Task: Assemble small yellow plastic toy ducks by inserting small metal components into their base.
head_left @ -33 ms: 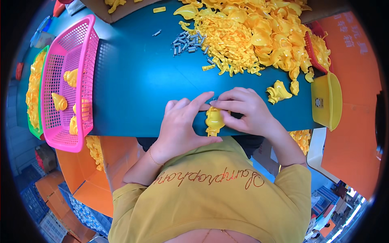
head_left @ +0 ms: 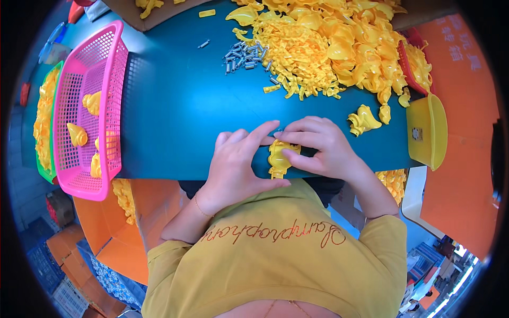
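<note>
A yellow plastic toy half-shell (head_left: 279,156), hollow side up, lies at the table's near edge between my two hands. My left hand (head_left: 238,159) is curved round its left side, the thumb by its lower end and the fingertips at its top. My right hand (head_left: 321,146) pinches the top right of the shell, with the thumb laid over its hollow. A small bit of metal, perhaps a spring (head_left: 279,130), shows between the fingertips at the top, mostly hidden. Several metal springs (head_left: 245,56) lie in a loose heap farther off on the table.
A large pile of yellow plastic parts (head_left: 339,47) covers the far right. One yellow piece (head_left: 364,121) lies right of my hands, near a yellow bin (head_left: 427,132). At left stand a pink basket (head_left: 114,106) holding several yellow pieces and a green basket (head_left: 46,172).
My right thumb has shifted from the shell's right edge onto its hollow. My left hand has stayed in place.
</note>
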A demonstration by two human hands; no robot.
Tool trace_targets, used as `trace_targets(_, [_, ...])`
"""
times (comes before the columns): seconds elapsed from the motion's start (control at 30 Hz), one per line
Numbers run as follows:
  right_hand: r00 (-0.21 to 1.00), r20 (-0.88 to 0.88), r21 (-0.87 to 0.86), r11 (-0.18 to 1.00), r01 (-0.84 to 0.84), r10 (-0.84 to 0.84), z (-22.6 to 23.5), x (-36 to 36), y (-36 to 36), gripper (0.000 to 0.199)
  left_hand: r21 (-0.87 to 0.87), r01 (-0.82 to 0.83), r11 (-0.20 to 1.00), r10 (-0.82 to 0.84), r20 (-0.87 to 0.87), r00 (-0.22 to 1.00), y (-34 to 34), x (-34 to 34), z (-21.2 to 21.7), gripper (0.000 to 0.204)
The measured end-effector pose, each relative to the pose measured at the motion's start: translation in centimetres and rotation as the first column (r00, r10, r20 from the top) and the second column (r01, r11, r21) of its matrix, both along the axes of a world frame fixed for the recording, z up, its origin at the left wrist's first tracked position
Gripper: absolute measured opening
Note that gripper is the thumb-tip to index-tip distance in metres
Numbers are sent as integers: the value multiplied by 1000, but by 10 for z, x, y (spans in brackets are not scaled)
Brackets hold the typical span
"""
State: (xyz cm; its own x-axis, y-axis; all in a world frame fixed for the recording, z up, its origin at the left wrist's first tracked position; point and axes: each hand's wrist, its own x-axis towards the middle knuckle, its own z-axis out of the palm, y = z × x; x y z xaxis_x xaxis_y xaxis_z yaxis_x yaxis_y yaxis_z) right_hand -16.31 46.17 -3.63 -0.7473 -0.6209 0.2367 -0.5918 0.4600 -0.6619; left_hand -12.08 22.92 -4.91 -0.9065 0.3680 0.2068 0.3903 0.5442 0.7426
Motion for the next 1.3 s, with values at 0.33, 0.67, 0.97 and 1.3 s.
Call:
trace_targets(0.33, [964, 164, -118, 966, 229, -208, -15, 18, -14, 15, -66, 20, 998, -19, 20, 1000, 6, 1, 5, 90])
trace_targets(0.67, [492, -6, -62, 492, 869, -870, 21, 8, 113, 17, -113, 5, 994, -18, -116, 993, 8, 2, 1, 76])
trace_targets(0.97, [563, -396, 108, 572, 813, -725, -11, 20, 174, 17, -124, -44, 991, 35, -77, 996, 12, 3, -1, 79])
trace_targets(1.3, [323, 3, -90, 321, 943, -946, 6, 13, 144, 32, -124, -29, 992, 16, -103, 995, 13, 2, 0, 77])
